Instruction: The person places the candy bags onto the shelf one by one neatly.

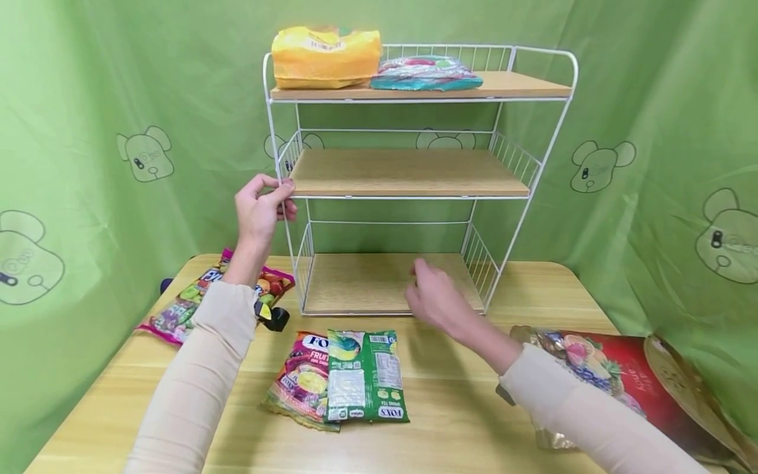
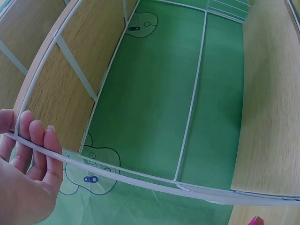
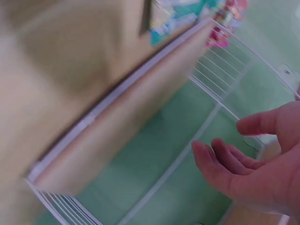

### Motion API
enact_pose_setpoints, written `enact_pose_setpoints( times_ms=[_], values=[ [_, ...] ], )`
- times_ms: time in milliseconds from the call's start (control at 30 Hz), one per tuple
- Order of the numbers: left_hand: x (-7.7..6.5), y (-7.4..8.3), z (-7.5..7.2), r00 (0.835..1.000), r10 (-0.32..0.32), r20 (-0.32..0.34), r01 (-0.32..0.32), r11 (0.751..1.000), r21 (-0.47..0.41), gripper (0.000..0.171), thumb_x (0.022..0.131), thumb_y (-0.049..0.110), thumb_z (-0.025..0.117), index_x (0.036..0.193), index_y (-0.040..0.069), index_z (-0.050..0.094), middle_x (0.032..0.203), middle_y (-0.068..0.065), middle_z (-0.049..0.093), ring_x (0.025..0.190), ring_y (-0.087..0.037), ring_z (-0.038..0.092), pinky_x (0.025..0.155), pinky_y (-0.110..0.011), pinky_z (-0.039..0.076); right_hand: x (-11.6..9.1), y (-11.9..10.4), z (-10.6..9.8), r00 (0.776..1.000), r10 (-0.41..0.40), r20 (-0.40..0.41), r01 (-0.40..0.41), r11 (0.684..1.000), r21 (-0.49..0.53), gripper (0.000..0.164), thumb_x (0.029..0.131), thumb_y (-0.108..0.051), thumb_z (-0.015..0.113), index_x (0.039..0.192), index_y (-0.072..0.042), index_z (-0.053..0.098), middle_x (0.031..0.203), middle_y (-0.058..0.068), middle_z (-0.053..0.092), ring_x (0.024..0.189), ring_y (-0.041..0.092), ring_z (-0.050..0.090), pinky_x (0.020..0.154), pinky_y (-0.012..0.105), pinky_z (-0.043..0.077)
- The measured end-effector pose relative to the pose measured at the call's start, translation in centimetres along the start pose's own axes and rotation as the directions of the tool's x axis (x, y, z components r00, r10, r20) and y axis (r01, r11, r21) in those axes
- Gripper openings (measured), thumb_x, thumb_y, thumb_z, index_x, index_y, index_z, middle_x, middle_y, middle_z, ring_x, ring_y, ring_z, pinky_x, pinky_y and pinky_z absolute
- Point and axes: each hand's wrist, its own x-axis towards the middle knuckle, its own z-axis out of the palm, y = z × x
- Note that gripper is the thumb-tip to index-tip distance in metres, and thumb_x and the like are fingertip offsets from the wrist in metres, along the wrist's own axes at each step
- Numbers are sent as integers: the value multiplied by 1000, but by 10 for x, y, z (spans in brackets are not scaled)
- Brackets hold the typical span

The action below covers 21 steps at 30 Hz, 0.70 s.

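Note:
A white wire rack with three wooden shelves stands at the back of the table. My left hand grips the rack's front left post at the middle shelf; in the left wrist view its fingers curl round the white wire. My right hand hovers open and empty in front of the bottom shelf, fingers relaxed in the right wrist view. A yellow bag and a teal-and-red packet lie on the top shelf. The middle shelf is bare.
Two candy packets, a green one over a pink one, lie on the table near me. Another colourful packet lies at the left, a large red-and-gold bag at the right. Green cloth surrounds the table.

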Motion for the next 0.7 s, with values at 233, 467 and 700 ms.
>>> enact_pose_setpoints(
  times_ms=[233, 467, 700],
  values=[
    [0, 0, 0, 1000, 5, -1, -5, 1000, 1, 12, 93, 2, 69, 86, 8, 62, 82, -3, 72, 53, -11, 61, 52, -24, 58, -5, 9, 31, 979, 128, 159, -125, 992, -31, 47, 99, -27, 63, 131, 6, 52, 111, 21, 68, 89, 27, 68, 71, 36, 63],
    [0, -1, 1, 1000, 12, -6, -12, 1000, -5, 12, 93, 1, 69, 85, 7, 62, 81, -4, 72, 52, -11, 61, 51, -24, 58, -15, 13, 56, 930, 215, 298, -212, 976, -42, 72, 96, -50, 66, 134, 9, 50, 124, 26, 65, 102, 33, 67, 85, 44, 62],
    [0, 0, 1, 1000, 12, -5, -12, 1000, -7, 12, 93, 1, 68, 85, 8, 63, 82, -3, 72, 52, -11, 61, 51, -24, 58, -21, 14, 68, 873, 263, 411, -251, 964, -84, 112, 87, -71, 61, 150, 15, 28, 130, 35, 59, 106, 39, 68, 95, 48, 59]
  ],
)
